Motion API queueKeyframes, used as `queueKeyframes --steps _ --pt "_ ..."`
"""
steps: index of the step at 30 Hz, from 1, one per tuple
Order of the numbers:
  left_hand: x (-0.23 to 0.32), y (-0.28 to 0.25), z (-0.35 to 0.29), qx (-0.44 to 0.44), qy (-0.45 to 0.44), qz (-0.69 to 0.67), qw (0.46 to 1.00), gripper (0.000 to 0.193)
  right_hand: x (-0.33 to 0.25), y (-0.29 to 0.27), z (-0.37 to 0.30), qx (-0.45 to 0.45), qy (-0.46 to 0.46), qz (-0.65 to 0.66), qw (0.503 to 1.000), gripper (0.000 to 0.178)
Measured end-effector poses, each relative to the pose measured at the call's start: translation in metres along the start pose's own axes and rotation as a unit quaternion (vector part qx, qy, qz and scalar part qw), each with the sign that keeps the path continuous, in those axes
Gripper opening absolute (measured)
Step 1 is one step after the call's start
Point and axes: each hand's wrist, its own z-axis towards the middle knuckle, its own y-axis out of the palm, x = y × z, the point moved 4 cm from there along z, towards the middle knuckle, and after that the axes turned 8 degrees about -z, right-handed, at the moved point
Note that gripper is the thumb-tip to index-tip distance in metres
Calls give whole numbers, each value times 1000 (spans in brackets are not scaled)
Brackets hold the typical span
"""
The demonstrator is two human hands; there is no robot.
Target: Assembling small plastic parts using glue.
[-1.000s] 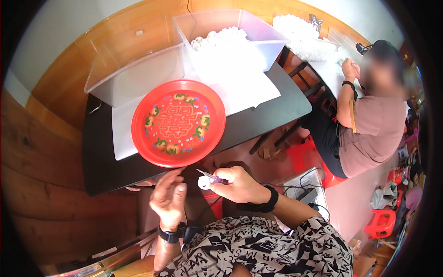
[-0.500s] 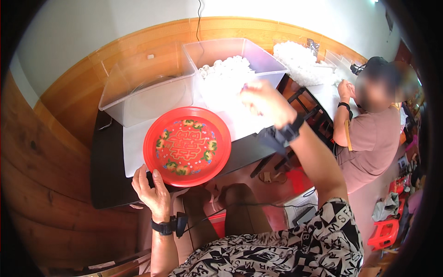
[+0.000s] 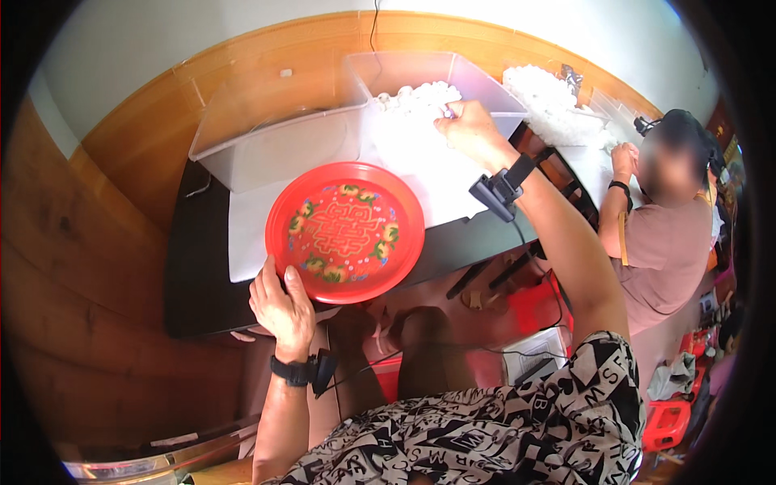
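A round red tray (image 3: 412,230) with a flower ring and yellow-green pattern lies at the table's near edge, its front rim jutting past it. At its near-left rim is my left hand (image 3: 283,311), thumb on the edge and fingers at the outer side, holding it. Out to the right, my right hand (image 3: 477,133) is closed in a pinch on a small purplish thing, too small to name. That hand is over the near right part of a clear plastic bin (image 3: 481,89), which holds many white round pieces (image 3: 416,97).
Left of that bin stands a second clear bin (image 3: 275,129). White paper (image 3: 246,242) covers part of the black table (image 3: 194,267). Another heap of white pieces (image 3: 550,101) lies to the right, where a co-worker (image 3: 663,259) sits. Cables trail from my wrist devices.
My view has shifted, so the table and bins sit higher and farther right. My right hand, blurred before, is now clearer at the bin. My left hand stays at the tray rim.
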Motion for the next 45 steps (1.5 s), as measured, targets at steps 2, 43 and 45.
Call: queueKeyframes --steps 2,43,45 --pt "-6 -4 -1 6 -6 17 1000 39 -11 2 -1 22 -27 -22 999 17" --pt "-7 4 -8 -30 -51 5 998 51 -148 110 12 -54 -285 -311 905 33" --pt "-5 2 -7 -28 -47 -1 998 51 -144 120 20 -52 -273 -305 911 26"
